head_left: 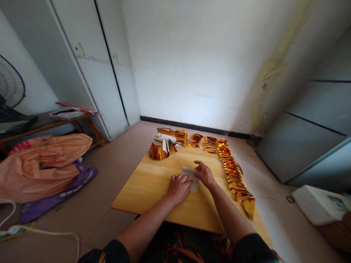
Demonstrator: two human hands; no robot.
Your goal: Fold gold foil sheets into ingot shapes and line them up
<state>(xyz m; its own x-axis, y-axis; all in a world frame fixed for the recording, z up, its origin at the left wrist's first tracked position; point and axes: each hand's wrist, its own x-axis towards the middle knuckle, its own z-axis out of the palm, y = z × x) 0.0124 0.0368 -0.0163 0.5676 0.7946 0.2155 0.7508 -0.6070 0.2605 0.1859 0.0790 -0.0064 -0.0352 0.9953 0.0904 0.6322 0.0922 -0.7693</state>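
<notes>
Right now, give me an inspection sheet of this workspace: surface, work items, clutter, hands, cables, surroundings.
Surface: wooden board lying on the tiled floor.
Work items: white paper sheet flat on the board; folded gold foil pieces in a row along the board's right edge and far end; gold foil stack at the far left corner.
Clutter: orange plastic bag on purple cloth, left of the board.
Hands: left hand and right hand both pressing on the white sheet.
Cables: pale cord on the floor, lower left.
Surroundings: fan and low wooden bench at left, white cabinet doors, white box at right.
</notes>
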